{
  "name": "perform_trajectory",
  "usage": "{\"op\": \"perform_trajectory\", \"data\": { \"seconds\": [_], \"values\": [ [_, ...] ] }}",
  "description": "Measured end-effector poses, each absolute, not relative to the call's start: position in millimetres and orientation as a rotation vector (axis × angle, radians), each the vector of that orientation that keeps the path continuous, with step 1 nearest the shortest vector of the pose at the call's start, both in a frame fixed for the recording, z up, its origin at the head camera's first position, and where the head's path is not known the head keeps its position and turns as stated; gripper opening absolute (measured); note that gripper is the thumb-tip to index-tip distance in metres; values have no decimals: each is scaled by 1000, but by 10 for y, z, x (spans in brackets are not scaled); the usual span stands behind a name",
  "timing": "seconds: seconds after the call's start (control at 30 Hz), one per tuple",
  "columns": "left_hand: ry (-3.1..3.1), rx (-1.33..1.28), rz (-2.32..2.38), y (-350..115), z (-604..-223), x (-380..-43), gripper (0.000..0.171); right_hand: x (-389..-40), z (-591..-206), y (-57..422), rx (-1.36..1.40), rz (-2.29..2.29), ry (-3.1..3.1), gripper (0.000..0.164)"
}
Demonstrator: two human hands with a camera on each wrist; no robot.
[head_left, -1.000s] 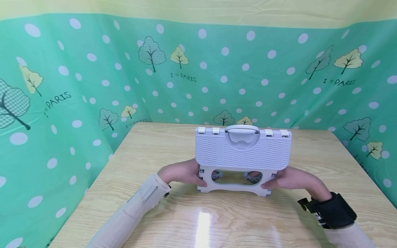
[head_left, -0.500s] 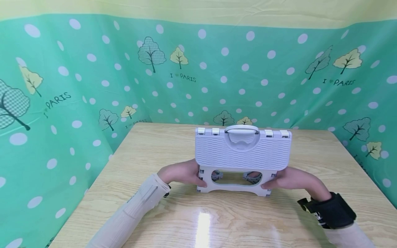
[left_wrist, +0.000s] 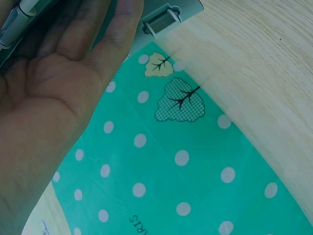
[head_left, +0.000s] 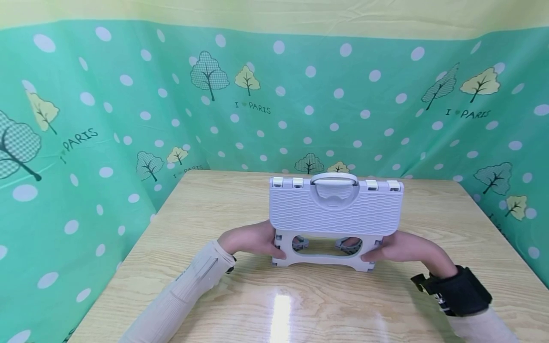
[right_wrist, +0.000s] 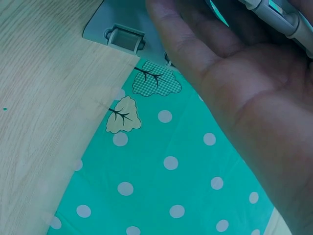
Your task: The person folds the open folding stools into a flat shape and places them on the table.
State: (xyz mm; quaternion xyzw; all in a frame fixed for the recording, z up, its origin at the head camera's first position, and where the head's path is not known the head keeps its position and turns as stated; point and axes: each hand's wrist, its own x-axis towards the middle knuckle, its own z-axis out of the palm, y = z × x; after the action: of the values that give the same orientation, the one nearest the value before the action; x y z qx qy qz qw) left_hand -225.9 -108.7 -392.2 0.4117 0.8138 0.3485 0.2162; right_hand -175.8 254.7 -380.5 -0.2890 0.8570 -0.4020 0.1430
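Observation:
A white plastic folding stool [head_left: 334,209] stands on the table in the head view. Its woven-pattern top is tilted toward me, with a carry handle at the upper edge. Below it shows the front leg panel [head_left: 327,259], which has an oval opening. My left hand [head_left: 255,238] grips the panel's left side, thumb in front and the other fingers going behind. On the opposite side my right hand [head_left: 401,245] holds the panel likewise. Both palms, the left hand [left_wrist: 54,93] and the right hand [right_wrist: 254,83], show in the wrist views beneath the stool, where the fingertips are hidden.
The wooden table [head_left: 206,305] extends around the stool and reflects a bright light in front. A green curtain [head_left: 257,95] with dots and printed trees hangs behind and at the sides. A black strap [head_left: 461,290] is around the right wrist.

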Motion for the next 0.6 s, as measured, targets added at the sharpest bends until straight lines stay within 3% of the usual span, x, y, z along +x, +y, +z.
{"op": "perform_trajectory", "data": {
  "seconds": [0.6],
  "values": [
    [2232, 1132, 979, -1093, -3906, -2253, 101, -1768, -3806, 2545, -837, -1163, 2467, 70]
  ]
}}
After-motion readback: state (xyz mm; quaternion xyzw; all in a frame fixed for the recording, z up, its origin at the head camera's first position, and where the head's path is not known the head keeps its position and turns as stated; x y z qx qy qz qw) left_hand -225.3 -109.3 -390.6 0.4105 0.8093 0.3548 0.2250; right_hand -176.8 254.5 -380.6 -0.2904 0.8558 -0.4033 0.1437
